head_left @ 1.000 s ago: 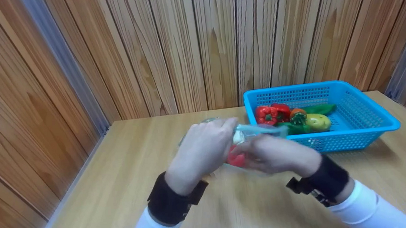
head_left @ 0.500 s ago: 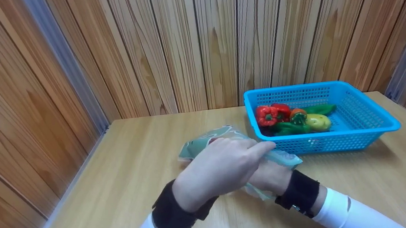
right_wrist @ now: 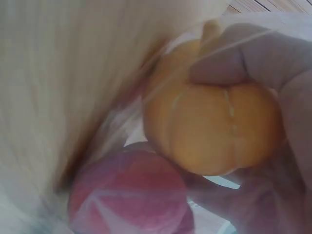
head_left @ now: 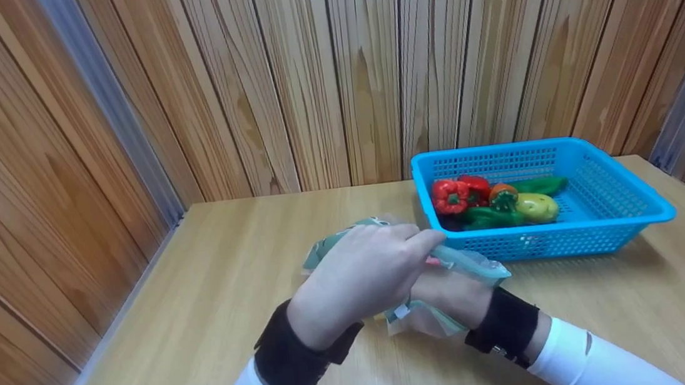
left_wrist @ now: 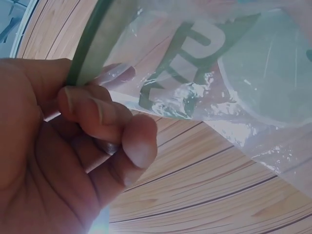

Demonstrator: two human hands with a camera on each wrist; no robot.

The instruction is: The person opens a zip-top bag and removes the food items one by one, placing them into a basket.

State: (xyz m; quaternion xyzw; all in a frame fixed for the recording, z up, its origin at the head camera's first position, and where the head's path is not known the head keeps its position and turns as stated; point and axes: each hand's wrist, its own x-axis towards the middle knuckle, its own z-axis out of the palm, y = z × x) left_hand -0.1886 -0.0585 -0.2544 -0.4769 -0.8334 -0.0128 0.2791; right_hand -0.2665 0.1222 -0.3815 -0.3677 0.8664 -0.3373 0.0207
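Note:
My left hand (head_left: pixel 381 264) pinches the green zip edge of a clear plastic bag (head_left: pixel 472 266) with green print, just in front of the blue basket. The left wrist view shows its fingers (left_wrist: pixel 105 114) curled on that green strip, with the bag (left_wrist: pixel 219 63) hanging above the table. Largely hidden under the left hand, my right hand (head_left: pixel 450 300) is at the bag's lower part. In the right wrist view its fingers (right_wrist: pixel 263 63) curl round a small orange pumpkin (right_wrist: pixel 214 134) amid plastic film. A red round item (right_wrist: pixel 131 195) lies just below it.
A blue perforated basket (head_left: pixel 627 215) stands at the back right of the wooden table (head_left: pixel 200 281), holding red peppers (head_left: pixel 451 194), green vegetables and a yellow item (head_left: pixel 535 206). Wood-panelled walls close in the back and the left side.
Both hands have drawn nearer with the bag. The left hand now crosses over the right hand and holds the bag's top edge, and the right hand has sunk beneath it.

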